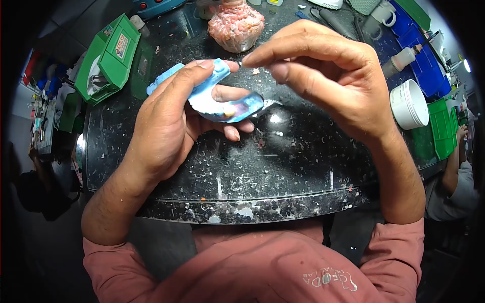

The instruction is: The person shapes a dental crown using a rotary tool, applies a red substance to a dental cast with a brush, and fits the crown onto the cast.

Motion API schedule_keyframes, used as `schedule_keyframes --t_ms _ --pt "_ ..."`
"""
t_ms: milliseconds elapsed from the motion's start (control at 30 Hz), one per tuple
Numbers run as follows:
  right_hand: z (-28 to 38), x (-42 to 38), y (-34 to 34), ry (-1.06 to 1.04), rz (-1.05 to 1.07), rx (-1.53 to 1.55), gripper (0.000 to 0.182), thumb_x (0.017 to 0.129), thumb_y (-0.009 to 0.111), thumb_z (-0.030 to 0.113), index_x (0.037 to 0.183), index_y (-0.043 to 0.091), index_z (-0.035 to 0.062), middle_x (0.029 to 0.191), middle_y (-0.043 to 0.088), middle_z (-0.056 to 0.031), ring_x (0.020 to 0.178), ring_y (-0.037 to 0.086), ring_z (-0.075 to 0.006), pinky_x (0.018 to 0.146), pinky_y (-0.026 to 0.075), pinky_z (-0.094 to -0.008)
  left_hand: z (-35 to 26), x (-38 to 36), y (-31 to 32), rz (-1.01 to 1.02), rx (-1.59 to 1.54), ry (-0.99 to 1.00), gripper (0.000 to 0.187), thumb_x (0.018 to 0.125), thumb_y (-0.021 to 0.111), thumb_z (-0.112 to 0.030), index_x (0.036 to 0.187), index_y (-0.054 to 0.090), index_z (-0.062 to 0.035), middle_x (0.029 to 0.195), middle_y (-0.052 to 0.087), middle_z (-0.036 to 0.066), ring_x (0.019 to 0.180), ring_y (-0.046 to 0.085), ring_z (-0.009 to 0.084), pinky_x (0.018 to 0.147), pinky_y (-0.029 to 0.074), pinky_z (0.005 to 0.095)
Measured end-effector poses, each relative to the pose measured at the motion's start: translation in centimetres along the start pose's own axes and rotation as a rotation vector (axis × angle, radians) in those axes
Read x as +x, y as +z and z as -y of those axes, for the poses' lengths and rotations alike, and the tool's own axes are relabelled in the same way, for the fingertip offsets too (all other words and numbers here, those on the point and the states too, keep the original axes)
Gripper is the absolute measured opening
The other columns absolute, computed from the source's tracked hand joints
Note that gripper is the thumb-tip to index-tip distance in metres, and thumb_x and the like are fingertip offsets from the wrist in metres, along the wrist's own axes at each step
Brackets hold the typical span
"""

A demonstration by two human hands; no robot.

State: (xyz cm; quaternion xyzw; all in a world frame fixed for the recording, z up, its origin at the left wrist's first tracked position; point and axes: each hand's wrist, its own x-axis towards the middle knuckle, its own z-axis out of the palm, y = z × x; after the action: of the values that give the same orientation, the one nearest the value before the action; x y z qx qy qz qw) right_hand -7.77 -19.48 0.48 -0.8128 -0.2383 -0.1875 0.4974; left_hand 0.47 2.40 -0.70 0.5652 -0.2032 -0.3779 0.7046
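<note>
My left hand (pixel 164 116) grips a light-blue, horseshoe-shaped dental impression (pixel 214 105). The thumb lies along its upper side and the other fingers reach underneath. A yellowish spot and a dark patch show near its right-hand end. To the right and slightly above, my right hand (pixel 336 76) is closed in a pinch, apart from the impression. Whatever may be between its thumb and index finger is hidden or too small to make out.
A lumpy pink mass (pixel 236 26) stands at the back of the speckled black table (pixel 273 171). Green bins (pixel 113 58) lie left, a white tub (pixel 409 104), clear bottle (pixel 402 60) and blue bins (pixel 419 55) right. Other people's arms (pixel 457 156) appear at the edges.
</note>
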Motion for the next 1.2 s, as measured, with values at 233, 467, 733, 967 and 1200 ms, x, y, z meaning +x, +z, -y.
schedule_keyframes --t_ms 233,467,733,967,1200 --pt "1.1 -0.2 1.6 0.135 -0.077 0.196 0.026 0.079 0.07 -0.01 0.104 0.068 -0.0045 0.101 0.07 -0.0098 0.094 0.067 -0.0165 0.087 0.053 -0.0291 0.1 -0.1 0.2 -0.009 -0.025 0.0 0.043 0.104 0.037 -0.03 0.128 0.048 0.0032 0.102 0.067 0.019 0.077 0.07 0.029 0.057 0.056 0.0295" --pt "1.0 -0.4 2.1 -0.06 0.004 -0.116 0.027 0.076 0.069 -0.01 0.1 0.071 0.0005 0.098 0.074 -0.0082 0.096 0.07 -0.0184 0.099 0.047 -0.0344 0.0 -0.3 0.3 0.01 0.016 0.013 0.042 0.104 0.036 -0.029 0.128 0.05 0.0015 0.106 0.066 0.015 0.081 0.07 0.0254 0.058 0.057 0.0299" --pt "0.8 -0.6 2.0 -0.021 0.077 -0.245 0.041 0.076 0.073 0.0 0.115 0.069 0.0096 0.104 0.074 -0.0028 0.108 0.068 -0.0194 0.116 0.024 -0.0519 0.4 -0.3 -0.1 0.059 0.031 0.053 0.042 0.105 0.034 -0.029 0.132 0.046 0.0016 0.113 0.063 0.014 0.09 0.067 0.0203 0.06 0.057 0.0303" --pt "0.7 -0.7 1.7 -0.04 0.107 -0.329 0.037 0.075 0.074 0.006 0.11 0.072 0.013 0.104 0.074 -0.0017 0.113 0.065 -0.02 0.116 0.023 -0.0555 0.4 -0.2 0.2 0.019 0.006 0.019 0.039 0.104 0.041 -0.03 0.126 0.05 0.0004 0.103 0.063 0.014 0.085 0.068 0.0201 0.063 0.059 0.0326" --pt "0.8 -0.5 1.5 -0.066 0.09 -0.359 0.022 0.074 0.076 0.009 0.096 0.076 0.012 0.096 0.073 -0.0011 0.099 0.067 -0.0187 0.11 0.032 -0.052 0.1 -0.4 0.4 -0.007 0.013 0.028 0.04 0.105 0.041 -0.03 0.128 0.05 0.0004 0.102 0.063 0.014 0.086 0.068 0.0204 0.065 0.059 0.0331"
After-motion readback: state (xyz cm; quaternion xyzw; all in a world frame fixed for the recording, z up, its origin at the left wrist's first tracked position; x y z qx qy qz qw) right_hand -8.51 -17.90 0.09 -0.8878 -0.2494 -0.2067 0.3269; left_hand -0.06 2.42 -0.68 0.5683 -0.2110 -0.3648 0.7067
